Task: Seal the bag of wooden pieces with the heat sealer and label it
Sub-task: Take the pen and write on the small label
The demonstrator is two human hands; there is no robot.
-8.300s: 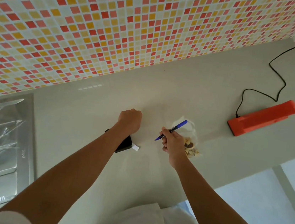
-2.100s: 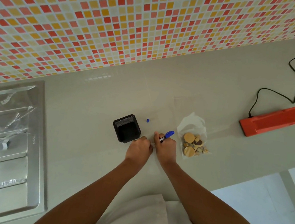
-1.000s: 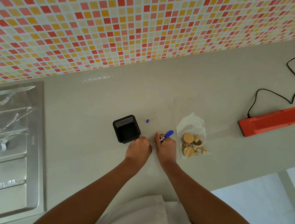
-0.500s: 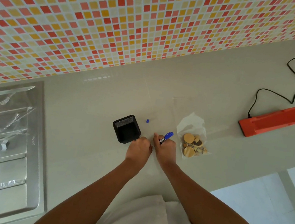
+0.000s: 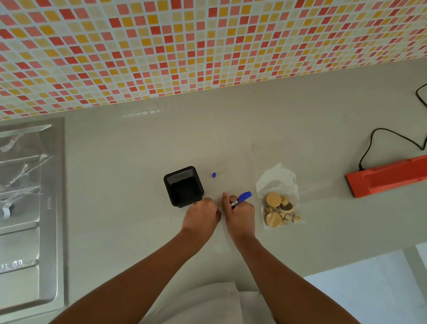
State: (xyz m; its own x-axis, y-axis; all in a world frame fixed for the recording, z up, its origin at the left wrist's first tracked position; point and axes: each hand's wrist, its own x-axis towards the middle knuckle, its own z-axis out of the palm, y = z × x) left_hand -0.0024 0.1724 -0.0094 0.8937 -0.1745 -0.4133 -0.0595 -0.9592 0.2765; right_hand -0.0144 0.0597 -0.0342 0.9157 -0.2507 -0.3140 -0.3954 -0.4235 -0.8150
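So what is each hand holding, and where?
The right hand grips the blue pen low on its barrel. The left hand is curled; whether it holds anything cannot be told.

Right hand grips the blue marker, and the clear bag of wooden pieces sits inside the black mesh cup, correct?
No. Head view: the clear bag of wooden pieces lies on the grey counter, outside the black mesh cup. The right hand grips the blue marker.

A black mesh pot (image 5: 183, 186) stands on the grey counter (image 5: 121, 204) just left of the grip. A steel drainboard (image 5: 5, 230) lies far left of it, and a mosaic-tiled wall (image 5: 168, 35) rises beyond.
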